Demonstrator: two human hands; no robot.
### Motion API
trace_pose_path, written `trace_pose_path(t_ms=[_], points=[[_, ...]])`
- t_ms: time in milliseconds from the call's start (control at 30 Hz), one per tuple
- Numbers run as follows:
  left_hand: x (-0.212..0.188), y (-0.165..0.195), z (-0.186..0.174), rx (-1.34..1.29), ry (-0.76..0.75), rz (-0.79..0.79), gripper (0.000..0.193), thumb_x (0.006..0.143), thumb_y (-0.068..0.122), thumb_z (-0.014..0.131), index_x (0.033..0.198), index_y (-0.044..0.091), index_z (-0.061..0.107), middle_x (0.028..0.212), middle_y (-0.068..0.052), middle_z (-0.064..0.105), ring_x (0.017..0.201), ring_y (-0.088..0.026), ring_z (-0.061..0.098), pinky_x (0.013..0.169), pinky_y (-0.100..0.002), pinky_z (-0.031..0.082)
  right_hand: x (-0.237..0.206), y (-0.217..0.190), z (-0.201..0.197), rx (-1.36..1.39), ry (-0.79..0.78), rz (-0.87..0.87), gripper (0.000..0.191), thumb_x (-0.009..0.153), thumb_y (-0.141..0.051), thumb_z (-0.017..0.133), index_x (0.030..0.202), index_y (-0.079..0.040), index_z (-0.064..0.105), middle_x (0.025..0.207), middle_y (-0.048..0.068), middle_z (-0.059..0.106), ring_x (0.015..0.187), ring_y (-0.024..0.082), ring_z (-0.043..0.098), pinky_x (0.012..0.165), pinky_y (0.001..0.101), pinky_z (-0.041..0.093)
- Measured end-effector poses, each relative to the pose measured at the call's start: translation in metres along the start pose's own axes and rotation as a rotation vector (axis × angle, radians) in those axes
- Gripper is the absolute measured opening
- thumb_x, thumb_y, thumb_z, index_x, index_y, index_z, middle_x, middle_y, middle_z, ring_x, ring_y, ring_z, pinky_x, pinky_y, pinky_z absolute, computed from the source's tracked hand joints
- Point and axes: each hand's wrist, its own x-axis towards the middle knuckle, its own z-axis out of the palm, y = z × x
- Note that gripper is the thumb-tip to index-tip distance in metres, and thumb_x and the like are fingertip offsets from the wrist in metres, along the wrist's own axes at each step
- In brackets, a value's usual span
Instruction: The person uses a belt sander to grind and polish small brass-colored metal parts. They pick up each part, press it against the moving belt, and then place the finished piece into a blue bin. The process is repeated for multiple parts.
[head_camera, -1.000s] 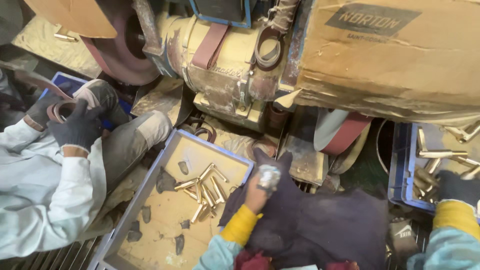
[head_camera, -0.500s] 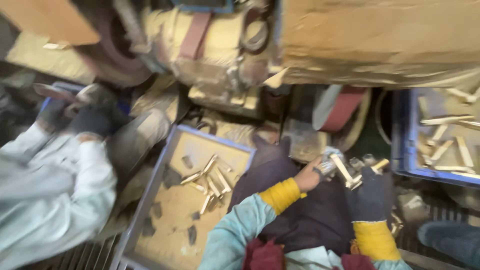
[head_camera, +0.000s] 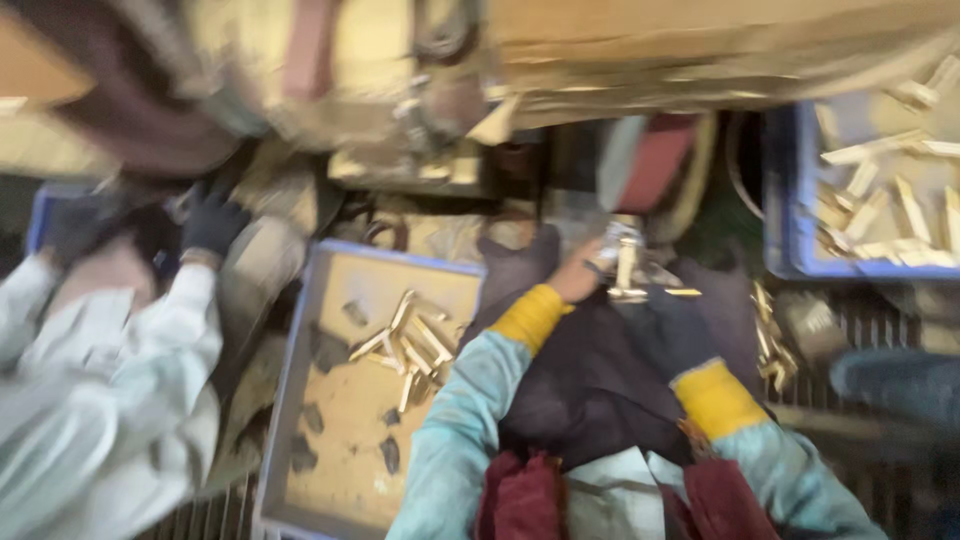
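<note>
Compared with half a second before, the view has shifted a little: the tray (head_camera: 300, 330) on the left now shows lower, and the crate (head_camera: 790, 200) on the right has come more into the frame. The two hands have moved closer together and now meet over the dark cloth (head_camera: 590, 390) on the lap. The picture is more blurred than before.

The left hand (head_camera: 578, 275) is bare, with a yellow cuff below it. Its grip is pressed around a small shiny metal part (head_camera: 625, 262), which stands upright at the fingertips. The right hand (head_camera: 668, 325) wears a dark glove and also has a yellow cuff. It lies just below the part and touches a thin brass piece (head_camera: 640, 293) that runs across; I cannot tell if its grip is pressed together or spread, because of the blur.

The metal part is silver and pale gold and reflects light. It is above the cloth, between the tray and the crate.

In the tray lies a heap of brass pieces (head_camera: 410, 345) and some dark flat bits. More brass pieces fill the crate. At the far left another person in white sleeves holds up a gloved hand (head_camera: 212, 225)
</note>
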Motion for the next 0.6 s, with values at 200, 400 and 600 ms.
trace_pose_path(t_ms=[200,400,600], points=[[0.011,0.014,-0.005,0.147,0.116,-0.287,0.042,0.104,0.023,0.052,0.141,0.004,0.057,0.129,-0.01,0.067,0.116,-0.02,0.061,0.1,-0.034,0.048,0.007,0.024,0.021,0.387,0.059,0.182,0.023,0.101,-0.013,0.056,0.12,-0.002,0.064,0.115,0.012,0.07,0.108,0.026,0.067,0.094,0.0372,0.053],[0.027,-0.009,-0.01,0.225,0.1,-0.054,0.042,0.111,0.029,0.042,0.138,0.002,0.059,0.139,-0.014,0.064,0.132,-0.025,0.058,0.114,-0.036,0.041,0.015,0.024,0.027,0.265,0.052,0.148,0.024,0.095,-0.013,0.062,0.116,-0.002,0.066,0.112,0.016,0.07,0.104,0.03,0.068,0.089,0.0396,0.054],[0.031,-0.028,-0.009,0.198,0.124,-0.047,0.04,0.107,0.028,0.048,0.136,0.003,0.061,0.137,-0.017,0.065,0.129,-0.029,0.059,0.112,-0.037,0.042,0.016,0.021,0.032,-0.026,0.07,-0.039,0.019,0.092,-0.018,0.074,0.103,-0.004,0.069,0.101,0.02,0.07,0.097,0.04,0.068,0.083,0.0444,0.053]])
